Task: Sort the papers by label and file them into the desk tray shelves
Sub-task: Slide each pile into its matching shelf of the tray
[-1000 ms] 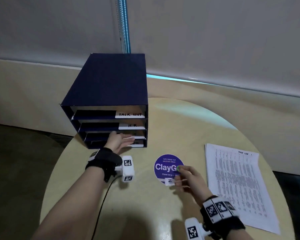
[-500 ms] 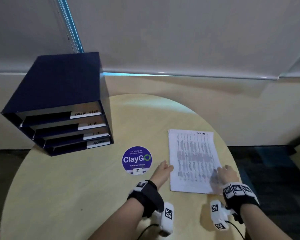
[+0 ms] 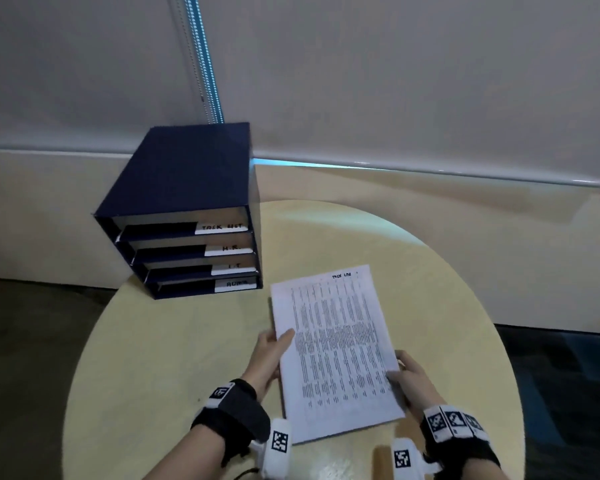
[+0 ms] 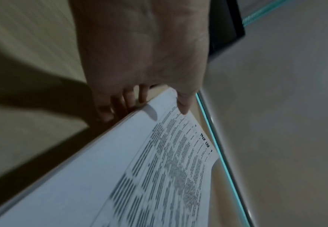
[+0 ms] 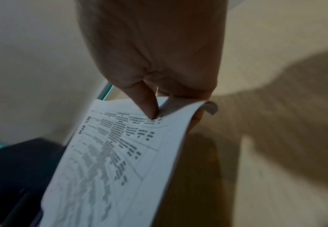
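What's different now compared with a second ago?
The left hand left the desk tray; both it and the right hand now grip the papers, lifted off the table. The tray stays put.

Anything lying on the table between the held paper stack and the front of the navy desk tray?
Nothing: in the head view only bare table shows between the paper stack and the desk tray.

This looks like an office: a navy desk tray with handwritten shelf labels for task list, H.R., I.T. and admin sits on the far left of a round pale worktop, with a lowered roller blind behind and dark carpet underfoot.
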A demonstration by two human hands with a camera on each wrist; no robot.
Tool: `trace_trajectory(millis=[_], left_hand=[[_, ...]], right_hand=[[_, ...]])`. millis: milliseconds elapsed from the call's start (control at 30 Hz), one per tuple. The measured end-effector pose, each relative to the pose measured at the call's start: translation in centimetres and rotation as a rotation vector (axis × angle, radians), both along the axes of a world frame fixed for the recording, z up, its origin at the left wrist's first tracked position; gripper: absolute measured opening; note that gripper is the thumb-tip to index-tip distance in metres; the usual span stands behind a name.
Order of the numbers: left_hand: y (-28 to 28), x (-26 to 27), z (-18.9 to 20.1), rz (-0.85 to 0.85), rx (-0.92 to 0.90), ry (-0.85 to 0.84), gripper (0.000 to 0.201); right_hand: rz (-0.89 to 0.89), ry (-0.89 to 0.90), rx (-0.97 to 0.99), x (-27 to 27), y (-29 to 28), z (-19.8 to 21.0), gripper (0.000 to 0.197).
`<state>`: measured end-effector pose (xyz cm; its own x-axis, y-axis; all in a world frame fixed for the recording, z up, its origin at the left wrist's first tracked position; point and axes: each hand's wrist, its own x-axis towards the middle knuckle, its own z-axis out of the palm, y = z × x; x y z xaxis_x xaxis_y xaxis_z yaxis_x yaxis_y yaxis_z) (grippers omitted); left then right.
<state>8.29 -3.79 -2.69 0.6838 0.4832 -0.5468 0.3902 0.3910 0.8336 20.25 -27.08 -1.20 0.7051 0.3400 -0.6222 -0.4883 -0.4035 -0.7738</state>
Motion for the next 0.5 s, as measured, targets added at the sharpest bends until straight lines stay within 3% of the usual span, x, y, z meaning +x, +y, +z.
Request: trace_trajectory(millis=[100,167,300,500], left_hand=[[2.6,-2.8,2.5,-0.042,0.109,-0.067,0.046],[3.4,-4.0,4.2,0.082,0.279,-0.068,0.031],[4.5,-6.5,8.0,0.346,0.514,-0.083,0.023],[8.2,-9.0,10.1,0.556,0.520,-0.043,0.019]], right_hand=[[0.125,0.021,0.101,-1.2,3.0,1.6,0.030],[0.197,0.003,0.152,-1.6,5.0,2.7,0.032],[0.324,-0.081,0.182,-2.3,10.0,6.1,0.037],[0.477,-0.139,0.142,-2.9,16.2,10.0,0.034]])
